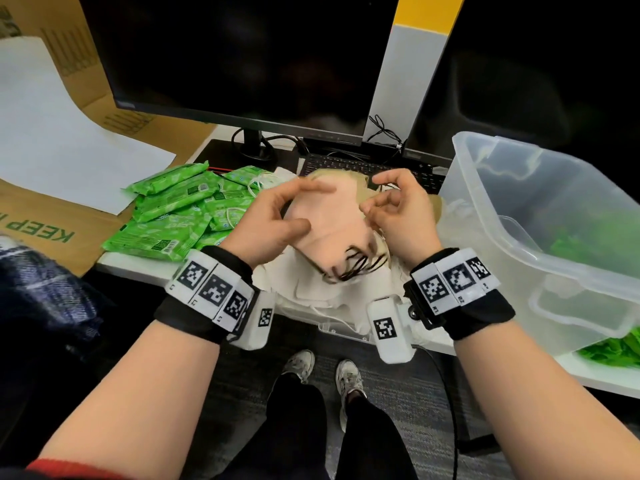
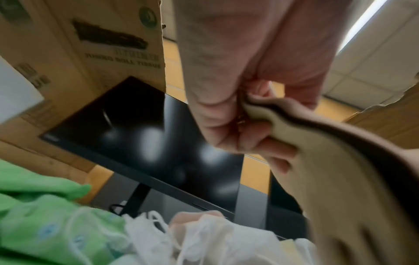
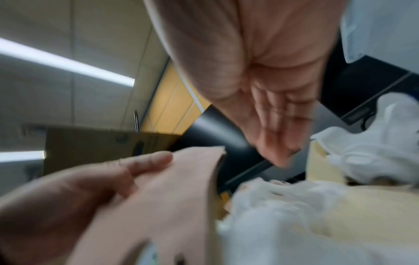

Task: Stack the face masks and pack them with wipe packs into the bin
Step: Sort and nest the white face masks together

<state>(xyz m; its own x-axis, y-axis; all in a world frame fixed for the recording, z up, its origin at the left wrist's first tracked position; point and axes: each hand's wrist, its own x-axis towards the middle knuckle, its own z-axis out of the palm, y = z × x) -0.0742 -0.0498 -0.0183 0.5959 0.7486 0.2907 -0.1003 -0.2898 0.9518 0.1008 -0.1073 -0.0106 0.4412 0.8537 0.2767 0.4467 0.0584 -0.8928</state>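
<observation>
1. Risk. The pink face mask (image 1: pixel 327 216), held at frame centre of the head view above the white and beige masks (image 1: pixel 311 289) lying on the desk edge, is gripped from one side only. It may sag or slip and land askew on the pile. Its dark ear loops (image 1: pixel 353 266) dangle at the lower edge and could snag on the loops of the masks beneath.
2. Risk. The pile sits at the near edge of the desk, so a careless press could push masks off onto the floor.
3. Left hand (image 1: pixel 273 220). Grasping: the left-wrist view shows the fingers (image 2: pixel 226 125) curled, pinching a corner of the mask.
4. Right hand (image 1: pixel 394 209). Fingers part-curled just beside the mask's right edge; the right-wrist view shows the palm loose with nothing clearly in it. Whether a fingertip touches a loop cannot be told.
5. Remaining items. The green wipe packs (image 1: pixel 173 216) lie heaped at centre left. The clear bin (image 1: pixel 519 237) stands at right, green showing through its wall.
</observation>
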